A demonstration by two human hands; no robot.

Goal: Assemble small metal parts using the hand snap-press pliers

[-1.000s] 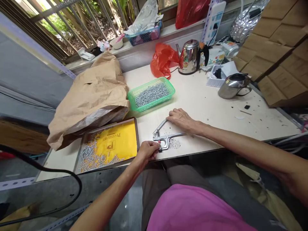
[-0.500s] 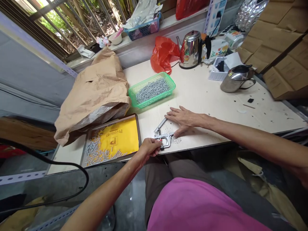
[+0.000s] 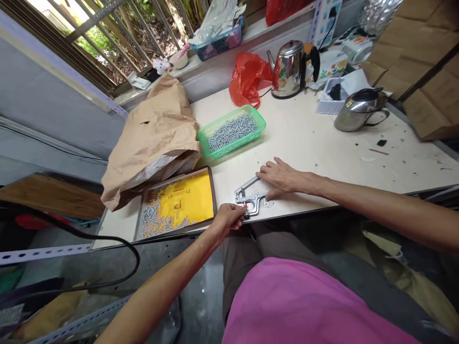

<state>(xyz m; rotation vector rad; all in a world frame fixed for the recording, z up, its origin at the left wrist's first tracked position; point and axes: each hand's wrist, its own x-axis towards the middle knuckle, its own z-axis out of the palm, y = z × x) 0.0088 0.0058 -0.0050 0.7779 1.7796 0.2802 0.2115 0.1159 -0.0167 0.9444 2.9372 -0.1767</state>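
Silver hand pliers (image 3: 254,199) with a coil spring lie near the table's front edge, their handles spread apart. My right hand (image 3: 281,179) grips them from the right, with its fingers on the upper handle and its thumb by the lower one. At the jaw end, beside a red and black fitting (image 3: 246,213), my left hand (image 3: 232,216) is closed in a pinch. What sits between those fingertips is too small to make out. To the left, a shallow tray (image 3: 214,191) holds a yellow sheet (image 3: 195,196) and many small metal pins (image 3: 152,217).
A green basket (image 3: 263,125) full of similar metal pieces stands behind the pliers. A brown paper bag (image 3: 154,129) leans behind the tray. Farther back are a red plastic bag (image 3: 247,79), a steel kettle (image 3: 289,71) and a metal jug (image 3: 356,112).
My right hand's fingers have drawn in from a flatter spread onto the upper handle. My left hand stays pinched at the jaw. The whole view has shifted slightly.
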